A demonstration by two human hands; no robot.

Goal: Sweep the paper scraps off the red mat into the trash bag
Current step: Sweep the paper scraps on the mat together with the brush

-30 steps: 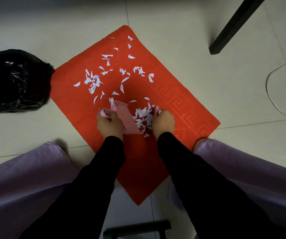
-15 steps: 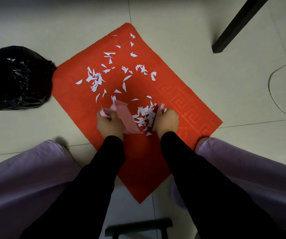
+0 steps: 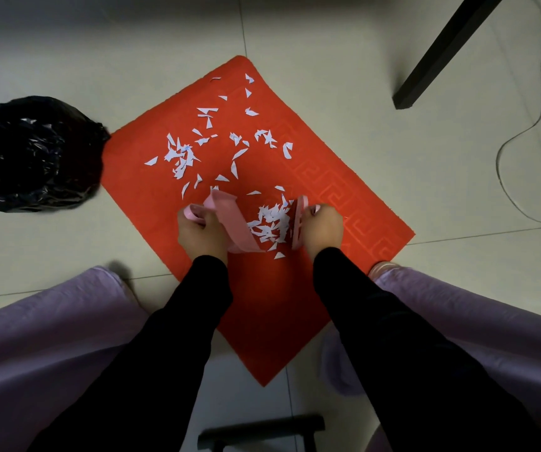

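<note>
Right hand [image 3: 322, 227] with pink brush [image 3: 299, 223] moved closer to pink dustpan [image 3: 234, 223] gripped by left hand [image 3: 201, 233]; paper scraps [image 3: 270, 221] bunched between. Most remain scattered on red mat [image 3: 327, 177]; trash bag [image 3: 31, 154] beside.

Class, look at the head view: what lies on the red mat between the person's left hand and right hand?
In the head view, a pile of white paper scraps lies between the left hand with its pink dustpan and the right hand with its pink brush.
</note>
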